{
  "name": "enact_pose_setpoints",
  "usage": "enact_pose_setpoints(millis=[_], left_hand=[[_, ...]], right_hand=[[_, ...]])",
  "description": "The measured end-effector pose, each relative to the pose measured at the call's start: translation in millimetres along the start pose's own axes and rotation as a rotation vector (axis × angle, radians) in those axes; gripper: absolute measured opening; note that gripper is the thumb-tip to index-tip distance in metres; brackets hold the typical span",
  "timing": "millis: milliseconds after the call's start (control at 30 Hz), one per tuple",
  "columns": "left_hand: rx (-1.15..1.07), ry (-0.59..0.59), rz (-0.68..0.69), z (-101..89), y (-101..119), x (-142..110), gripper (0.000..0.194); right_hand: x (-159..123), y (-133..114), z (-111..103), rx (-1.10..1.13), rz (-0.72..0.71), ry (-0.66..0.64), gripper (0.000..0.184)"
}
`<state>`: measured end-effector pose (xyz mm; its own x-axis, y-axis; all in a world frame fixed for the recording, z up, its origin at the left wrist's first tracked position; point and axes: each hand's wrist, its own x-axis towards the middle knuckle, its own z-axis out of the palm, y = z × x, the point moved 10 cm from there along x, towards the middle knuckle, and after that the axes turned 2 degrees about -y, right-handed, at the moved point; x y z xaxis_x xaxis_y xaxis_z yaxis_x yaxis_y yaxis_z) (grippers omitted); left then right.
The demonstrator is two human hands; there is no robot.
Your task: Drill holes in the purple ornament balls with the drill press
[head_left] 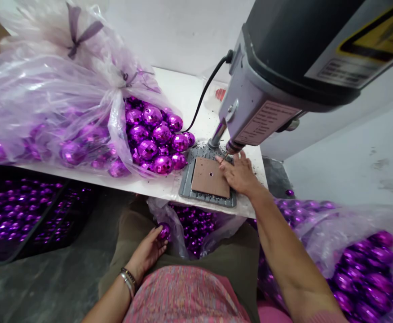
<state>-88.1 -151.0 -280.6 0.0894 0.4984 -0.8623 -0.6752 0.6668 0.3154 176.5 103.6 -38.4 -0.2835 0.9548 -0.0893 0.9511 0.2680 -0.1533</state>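
My left hand [148, 251] is down by my lap, its fingers curled round a small purple faceted ball [164, 231] at the mouth of a clear bag [196, 226] of such balls. My right hand [238, 172] rests on the drill press base plate [186, 181], beside a brown board [209, 178] with a small hole. Its fingertips are pinched under the drill chuck [232, 146] on something thin that I cannot make out.
The grey drill press head [284, 67] looms at upper right, its black cable [206, 89] running over the white table [183, 94]. Large clear bags of purple balls lie on the table [149, 134] and at lower right [361, 269]. A black crate [24, 220] of balls sits lower left.
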Motion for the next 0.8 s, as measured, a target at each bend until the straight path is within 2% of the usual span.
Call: enact_pose_setpoints(millis=[67,100,233,300,433,500,600,667,733,800], left_hand=[[-0.006,-0.002,0.001,-0.2,1,0,0.019],[-0.007,-0.002,0.002,-0.1,1,0,0.018],[-0.007,-0.008,-0.005,1.4,1,0,0.014],[-0.009,-0.010,-0.008,2.2,1,0,0.015],[-0.005,-0.010,0.008,2.8,3,-1,0.021],[-0.001,-0.016,0.013,3.7,4,-1,0.020],[-0.006,-0.019,0.016,3.8,5,0,0.017],[0.004,-0.023,0.015,4.0,5,3,0.018],[0.029,-0.036,0.015,5.2,5,6,0.020],[0.047,-0.048,0.030,5.7,4,9,0.021]], right_hand=[[3,6,-4,-0.001,0.022,0.013,0.078],[0,1,-4,0.001,0.008,0.007,0.078],[-17,-41,12,0.021,-0.135,-0.077,0.075],[-11,-50,15,0.034,-0.142,-0.087,0.076],[22,-21,-2,0.066,-0.012,0.022,0.073],[27,-2,-15,0.084,0.034,0.108,0.069],[7,21,-26,0.109,0.092,0.249,0.061],[-18,29,-24,0.119,0.150,0.323,0.056],[-40,27,-15,0.121,0.179,0.365,0.053],[-55,13,-2,0.117,0.146,0.374,0.053]])
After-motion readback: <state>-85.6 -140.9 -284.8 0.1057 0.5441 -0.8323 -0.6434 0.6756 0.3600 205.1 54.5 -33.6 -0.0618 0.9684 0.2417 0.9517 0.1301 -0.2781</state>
